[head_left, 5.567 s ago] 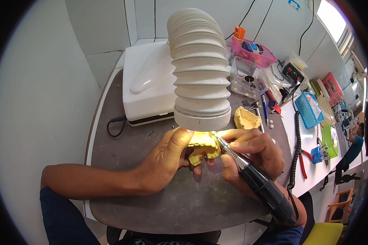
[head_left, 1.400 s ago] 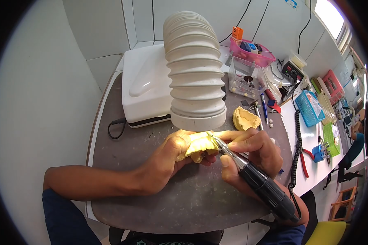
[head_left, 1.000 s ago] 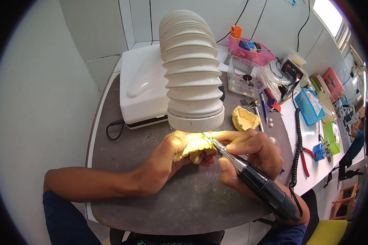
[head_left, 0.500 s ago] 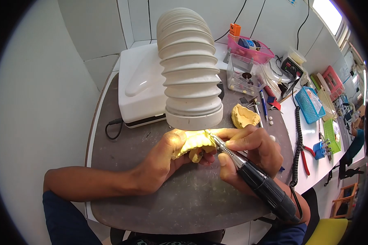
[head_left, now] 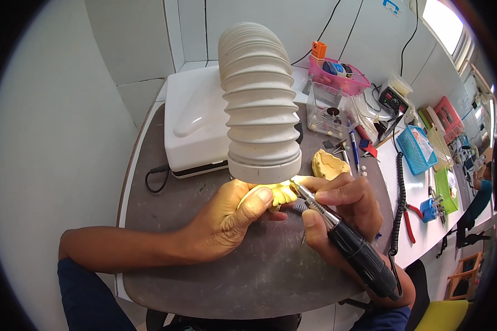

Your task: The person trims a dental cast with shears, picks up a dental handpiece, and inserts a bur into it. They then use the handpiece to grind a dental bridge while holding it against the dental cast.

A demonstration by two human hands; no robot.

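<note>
Head view: two yellow casts are seen. One cast (head_left: 280,194) is pinched in the curled left hand (head_left: 232,218) over the middle of the bench (head_left: 243,278), under the single hose (head_left: 259,105). One handpiece (head_left: 348,243) is gripped pen-like by the right hand (head_left: 345,204), its tip at that cast. The other cast (head_left: 327,164) lies near the right edge.

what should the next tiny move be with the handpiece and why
Probably slide the thumb of the left hand back off the yellow dental cast: it covers most of the cast, while the handpiece in the right hand has its tip at the cast's right edge, just under the suction hose mouth, with little surface exposed.
</note>
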